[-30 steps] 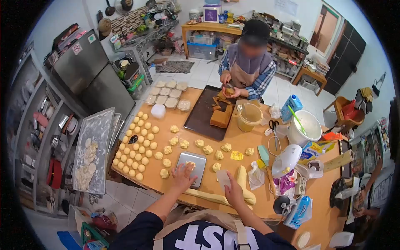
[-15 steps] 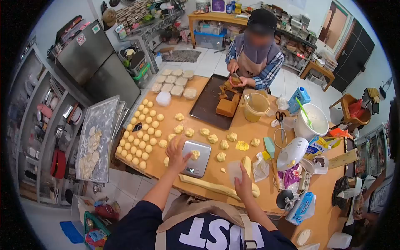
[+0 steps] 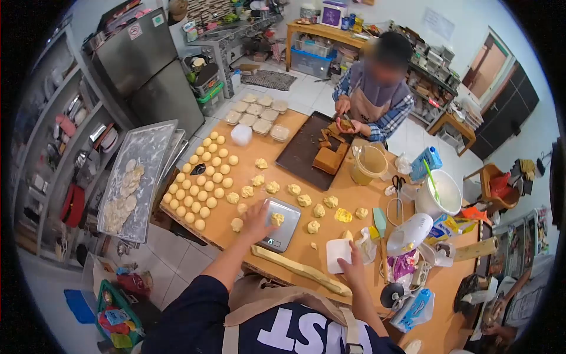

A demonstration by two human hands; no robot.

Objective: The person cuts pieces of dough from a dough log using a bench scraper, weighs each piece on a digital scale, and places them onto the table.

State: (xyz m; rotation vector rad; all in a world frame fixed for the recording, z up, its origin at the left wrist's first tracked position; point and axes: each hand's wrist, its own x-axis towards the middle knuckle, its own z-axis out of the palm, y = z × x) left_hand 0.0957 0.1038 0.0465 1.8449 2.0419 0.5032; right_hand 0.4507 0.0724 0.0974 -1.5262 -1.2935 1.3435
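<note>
A lump of dough (image 3: 277,219) sits on the flat kitchen scale (image 3: 285,231), whose small display is lit. My left hand (image 3: 257,222) is at the scale's left edge, fingers stretched out beside the lump. In my right hand (image 3: 354,269) is a white, flat dough scraper (image 3: 338,253). A long roll of dough (image 3: 300,271) lies along the near table edge, left of that hand. Several rough dough lumps (image 3: 313,226) are scattered beyond the scale, and rows of smooth dough balls (image 3: 204,196) cover the table's left end.
Across the table a person (image 3: 380,88) cuts brown cake (image 3: 330,159) over a dark tray (image 3: 295,154). To the right are a tub (image 3: 369,165), a white bowl (image 3: 439,194), a hand mixer (image 3: 409,232) and a green spatula (image 3: 379,221). Lidded containers (image 3: 262,125) stand at the far left corner.
My view has shifted slightly. My left hand has come down closer to the scale's left edge. The scraper in my right hand has turned, showing its broad face.
</note>
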